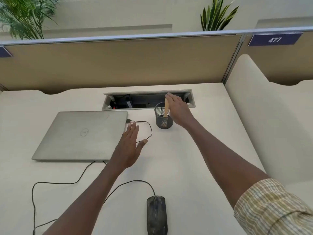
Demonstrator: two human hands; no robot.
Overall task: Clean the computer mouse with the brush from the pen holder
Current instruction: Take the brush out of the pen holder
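Note:
A dusty black wired mouse (157, 215) lies on the desk near the front edge. A black mesh pen holder (163, 120) stands at the back, in front of the cable tray. A brush with a pale wooden handle (166, 107) stands upright in it. My right hand (178, 110) reaches over the holder's right side, fingertips at the top of the handle; whether it grips the handle is hard to tell. My left hand (129, 145) hovers flat with fingers spread beside the laptop's right edge, holding nothing.
A closed silver laptop (81, 135) lies at the left, with the mouse's black cable (67, 183) looping from its side across the desk. An open cable tray (147, 100) is sunk into the desk's back. A tan partition (118, 63) bounds the rear, a cream divider (264, 116) the right.

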